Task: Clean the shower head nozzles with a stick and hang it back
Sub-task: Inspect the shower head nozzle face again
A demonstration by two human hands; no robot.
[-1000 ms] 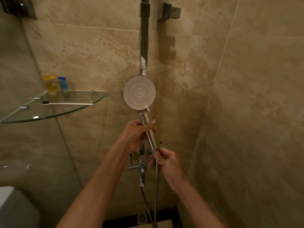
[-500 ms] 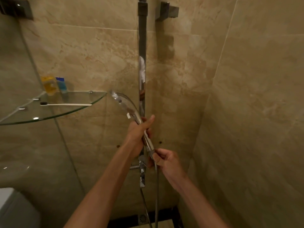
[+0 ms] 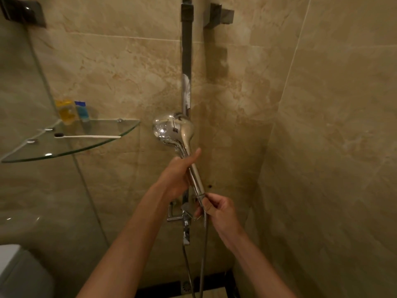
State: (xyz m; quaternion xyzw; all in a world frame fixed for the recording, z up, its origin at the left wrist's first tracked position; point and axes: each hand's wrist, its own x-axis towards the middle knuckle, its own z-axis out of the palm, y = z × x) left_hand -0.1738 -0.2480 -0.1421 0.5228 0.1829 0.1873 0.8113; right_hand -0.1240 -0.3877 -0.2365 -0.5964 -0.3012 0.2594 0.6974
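The left hand (image 3: 179, 179) is wrapped around the upper part of the shower head's (image 3: 173, 129) chrome handle, thumb stretched up along it. The right hand (image 3: 217, 208), lower and to the right, pinches the bottom end of the handle where the hose (image 3: 205, 237) joins, with its fingers curled around the fitting. The two hands sit close together along the same handle but do not touch each other.

The shower head is held in the air in front of the tiled wall, its long axis running diagonally from the right hand up and leftward past the left hand. The round head is at the top, above the left hand, and shows its shiny chrome back to the camera, so the nozzle face points away toward the wall. The head overlaps the lower part of the vertical slide rail (image 3: 186, 61). The hose hangs down from the right hand toward the floor drain (image 3: 186, 287).

Just beneath the hands the tap fitting (image 3: 182, 216) projects from the wall. Well to the left of the left hand is a glass corner shelf (image 3: 103, 141) carrying a toothbrush (image 3: 86, 136) and two small bottles (image 3: 74, 111).
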